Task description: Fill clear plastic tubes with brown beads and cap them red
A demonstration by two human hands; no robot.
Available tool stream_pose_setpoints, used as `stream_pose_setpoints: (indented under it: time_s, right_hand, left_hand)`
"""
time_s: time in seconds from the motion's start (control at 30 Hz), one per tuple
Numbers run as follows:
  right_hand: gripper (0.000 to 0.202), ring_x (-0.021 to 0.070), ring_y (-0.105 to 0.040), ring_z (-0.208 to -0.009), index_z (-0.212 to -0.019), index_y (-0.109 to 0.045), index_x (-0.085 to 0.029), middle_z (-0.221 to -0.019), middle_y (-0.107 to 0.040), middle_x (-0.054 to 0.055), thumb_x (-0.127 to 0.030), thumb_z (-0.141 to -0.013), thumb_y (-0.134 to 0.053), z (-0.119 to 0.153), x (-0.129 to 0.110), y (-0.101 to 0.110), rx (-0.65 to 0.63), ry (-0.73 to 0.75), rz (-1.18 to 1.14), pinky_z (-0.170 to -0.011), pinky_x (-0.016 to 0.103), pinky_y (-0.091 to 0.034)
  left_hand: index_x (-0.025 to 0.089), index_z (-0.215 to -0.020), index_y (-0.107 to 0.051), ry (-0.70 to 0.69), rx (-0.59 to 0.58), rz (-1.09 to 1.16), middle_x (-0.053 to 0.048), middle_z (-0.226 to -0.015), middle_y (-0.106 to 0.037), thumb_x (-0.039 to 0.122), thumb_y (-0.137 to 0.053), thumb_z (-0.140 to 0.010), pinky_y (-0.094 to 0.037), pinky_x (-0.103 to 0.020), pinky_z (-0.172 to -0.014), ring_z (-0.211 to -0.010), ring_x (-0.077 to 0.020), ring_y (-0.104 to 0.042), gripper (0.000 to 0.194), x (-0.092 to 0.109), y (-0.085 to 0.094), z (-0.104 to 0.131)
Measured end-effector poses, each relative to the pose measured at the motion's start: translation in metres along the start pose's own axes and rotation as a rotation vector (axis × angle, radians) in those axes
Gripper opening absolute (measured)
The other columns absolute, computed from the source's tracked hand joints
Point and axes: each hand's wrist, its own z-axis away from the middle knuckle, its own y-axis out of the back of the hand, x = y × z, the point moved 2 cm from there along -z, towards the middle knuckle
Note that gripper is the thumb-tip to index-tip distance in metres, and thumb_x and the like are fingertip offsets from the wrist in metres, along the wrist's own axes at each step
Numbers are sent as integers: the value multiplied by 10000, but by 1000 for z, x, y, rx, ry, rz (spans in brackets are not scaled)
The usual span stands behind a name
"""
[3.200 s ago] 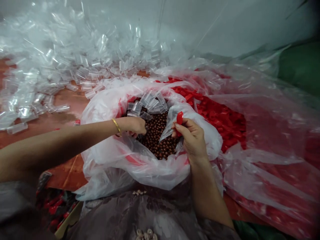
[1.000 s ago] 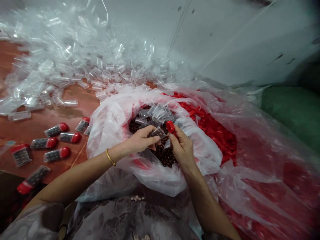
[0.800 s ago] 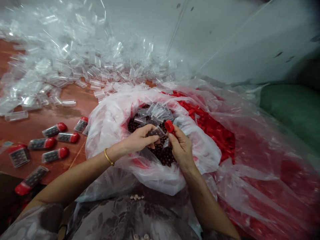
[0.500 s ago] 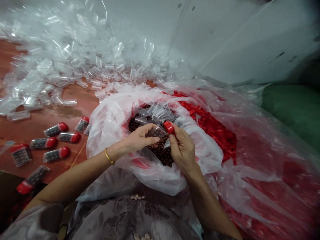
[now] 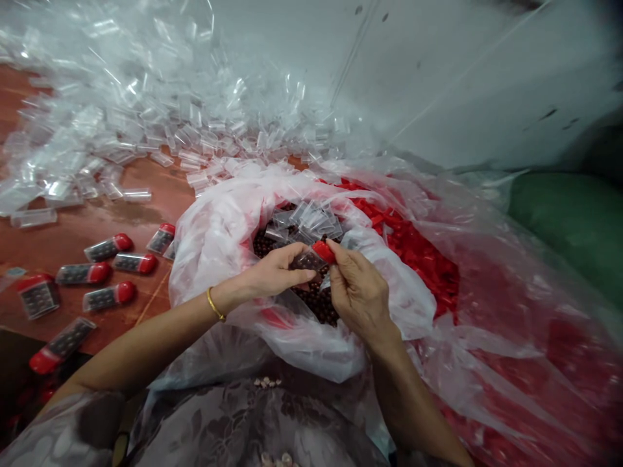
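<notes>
Between thumb and fingers, my left hand [image 5: 280, 271] grips a small clear plastic tube [image 5: 307, 260] with dark beads visible inside. A red cap [image 5: 323, 251] sits at the tube's right end, and my right hand [image 5: 359, 288] pinches it with thumb and index finger. Whether the cap is fully seated cannot be made out. Both hands are over an open white plastic bag [image 5: 207, 224] holding dark brown beads [image 5: 316, 305]. Several empty clear tubes [image 5: 311, 220] lie on the beads at the bag's far side.
Several red-capped tubes of beads [image 5: 108, 248] lie on the reddish tabletop [image 5: 150, 217] at left. Behind them spreads a large heap of clear tubes [image 5: 92, 139]. Red pieces [image 5: 413, 250] fill a translucent bag on the right, beside a green surface [image 5: 559, 217]. A pale wall [image 5: 438, 71] stands behind.
The red cap has come from just off the tube's end, upright in my right fingers, onto that end. My right index finger now presses at the cap's far side.
</notes>
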Motion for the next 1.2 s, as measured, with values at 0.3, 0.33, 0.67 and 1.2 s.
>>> stream_pose_setpoints:
  time_s: [0.3,0.33,0.67,1.2]
  right_hand:
    - [503,210,-651,-828,-1401,-482,-228,-900,-666,73,-134,-912,-412,1,2,-2,-139,-38,-13,-741,341,-545]
    - [518,210,-651,-817,-1418,-461,-225,-892,-665,72,-133,-912,-408,3,2,-3,-150,-32,-15,-734,340,-545]
    - [404,152,-576,-526,-1203,-642,-139,-631,-642,28,-141,-845,-454,3,5,4,-145,220,-2,-502,268,-451]
    - [841,224,-503,-1312,-1513,-313,-250,-1409,-536,82,-740,-877,-66,-26,-5,-52,-483,-681,-1083,-1098,457,-391]
  left_hand:
    - [160,-837,-477,-40,22,-189,33,-726,-472,430,-673,-756,-390,-245,-613,-646,-94,-449,343,3,0,2]
    - [163,-829,-476,-41,29,-223,30,-723,-480,426,-655,-770,-391,-245,-611,-645,-97,-455,324,3,0,3]
    - [157,-757,-492,-26,39,-489,34,-640,-496,397,-595,-799,-316,-220,-531,-579,-94,-424,265,12,-4,10]
    - [140,-783,-607,-50,-100,-1108,-43,-733,-645,410,-615,-822,-361,-241,-576,-607,-147,-535,273,16,-14,12]
